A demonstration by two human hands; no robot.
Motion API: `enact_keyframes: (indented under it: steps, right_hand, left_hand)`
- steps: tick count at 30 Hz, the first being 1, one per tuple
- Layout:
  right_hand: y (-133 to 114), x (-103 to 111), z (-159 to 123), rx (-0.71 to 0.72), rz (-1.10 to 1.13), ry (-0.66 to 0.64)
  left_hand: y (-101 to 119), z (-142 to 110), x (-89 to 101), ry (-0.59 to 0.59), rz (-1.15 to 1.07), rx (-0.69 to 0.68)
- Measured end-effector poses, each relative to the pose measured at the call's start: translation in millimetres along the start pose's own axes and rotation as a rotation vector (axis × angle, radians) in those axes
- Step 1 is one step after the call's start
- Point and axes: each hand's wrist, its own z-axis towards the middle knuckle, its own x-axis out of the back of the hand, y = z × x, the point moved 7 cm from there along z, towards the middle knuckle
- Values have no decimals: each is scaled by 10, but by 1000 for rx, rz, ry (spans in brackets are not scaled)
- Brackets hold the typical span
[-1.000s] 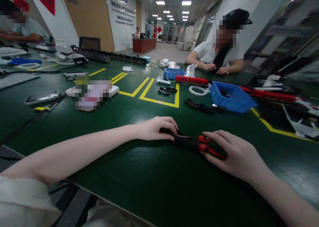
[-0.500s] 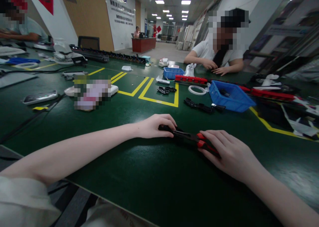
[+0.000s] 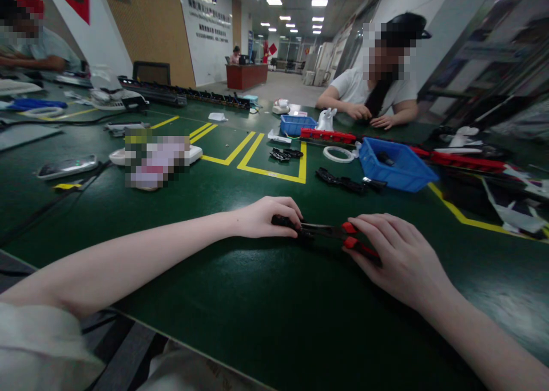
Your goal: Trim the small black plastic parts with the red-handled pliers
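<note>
My left hand (image 3: 274, 216) is closed around a small black plastic part (image 3: 283, 222), held just above the green table. In my right hand (image 3: 394, 254) is a pair of pliers (image 3: 348, 235) with red and black handles, the fingers wrapped over the grips. The pliers' long jaws point left and reach the right end of the black part by my left fingertips. The handles stand somewhat apart. Whether the jaw tips grip the part I cannot tell, as that spot is dark and partly hidden by my fingers.
Beyond my hands lie black plastic pieces (image 3: 343, 180), a blue bin (image 3: 394, 165), a smaller blue bin (image 3: 295, 124), a white ring (image 3: 338, 154) and a red strip (image 3: 328, 135). A phone (image 3: 68, 167) lies left. A co-worker (image 3: 390, 88) sits across the table (image 3: 257, 299).
The handles of the pliers have spread wider apart, and the upper fingers of my right hand have lifted slightly. My left hand keeps its hold on the black part, almost still.
</note>
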Motion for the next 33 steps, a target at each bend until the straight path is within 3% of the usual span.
enact_keyframes:
  steps: [6,14,23,33]
  right_hand:
    - [-13,29,22,-62,42,-16]
    - [-52,27,-25,24,8,17]
    - [-22,13,-39,30,63,14]
    - [-51,4,-17,74,1,19]
  left_hand:
    - [11,-4,-2,6,18,-14]
    - [28,-10,-10,-5,56,-24]
    - [-16,-11,-43,-50,131,-29]
    - [-32,-12,-46,-59,195,35]
